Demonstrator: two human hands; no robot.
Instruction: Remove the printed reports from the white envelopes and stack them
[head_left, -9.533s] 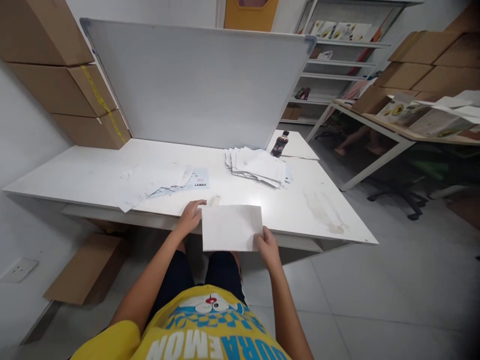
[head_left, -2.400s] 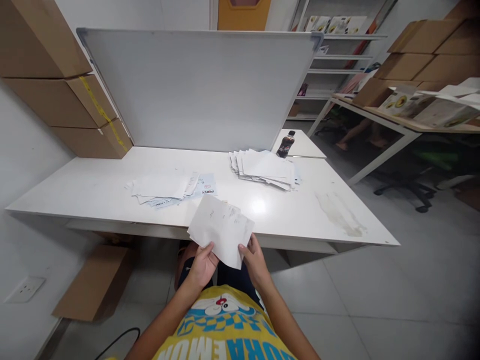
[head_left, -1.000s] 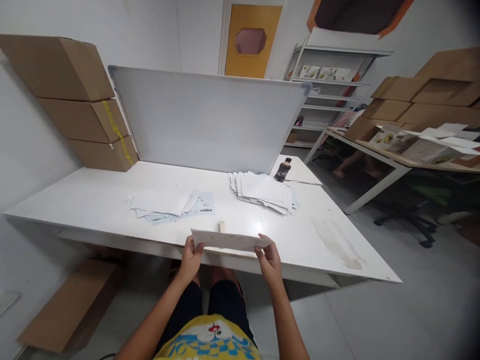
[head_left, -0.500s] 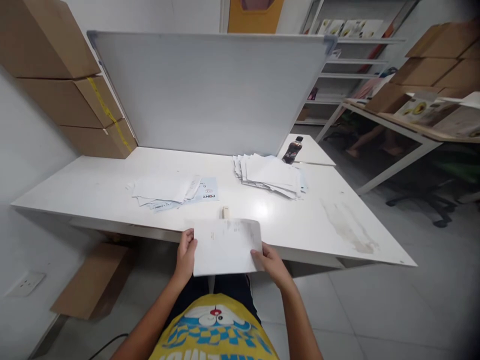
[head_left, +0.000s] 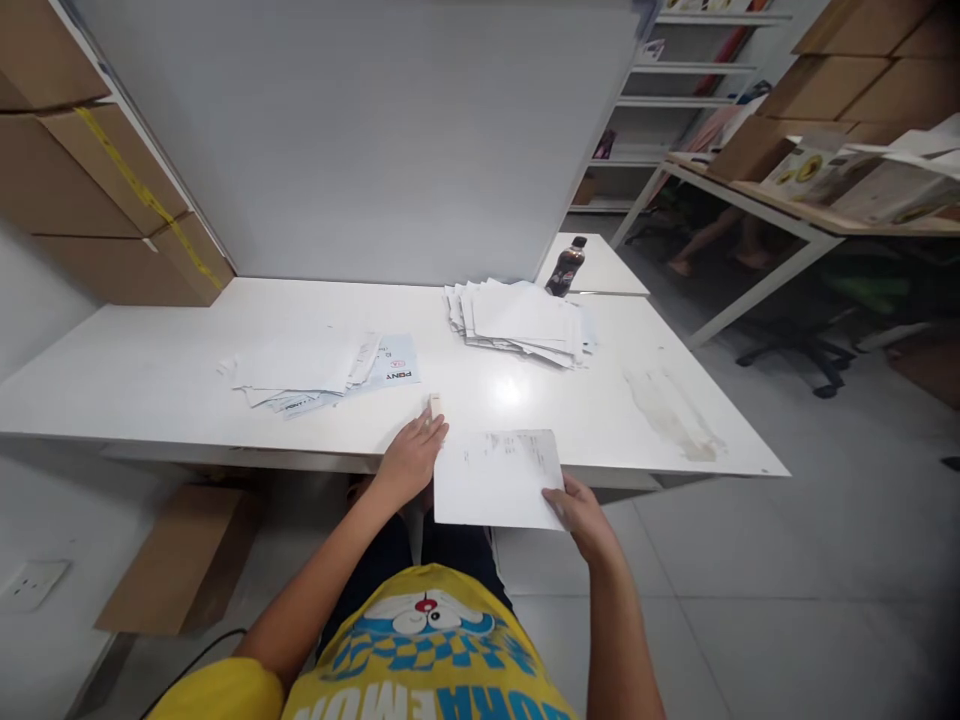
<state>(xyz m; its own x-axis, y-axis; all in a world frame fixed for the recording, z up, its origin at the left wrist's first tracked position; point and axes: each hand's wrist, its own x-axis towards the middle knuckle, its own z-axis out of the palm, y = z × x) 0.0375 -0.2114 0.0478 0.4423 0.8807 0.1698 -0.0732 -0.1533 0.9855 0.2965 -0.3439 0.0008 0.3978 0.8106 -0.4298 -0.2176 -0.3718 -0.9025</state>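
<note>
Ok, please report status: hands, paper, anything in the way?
Left hand at small pale block. Right hand holding printed paper, right edge. Paper stack farther back, not blocking hands.

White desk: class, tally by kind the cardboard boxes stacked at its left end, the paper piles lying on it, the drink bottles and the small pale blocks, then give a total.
Cardboard boxes: 3
Paper piles: 2
Drink bottle: 1
Small pale block: 1
Total: 7
</note>
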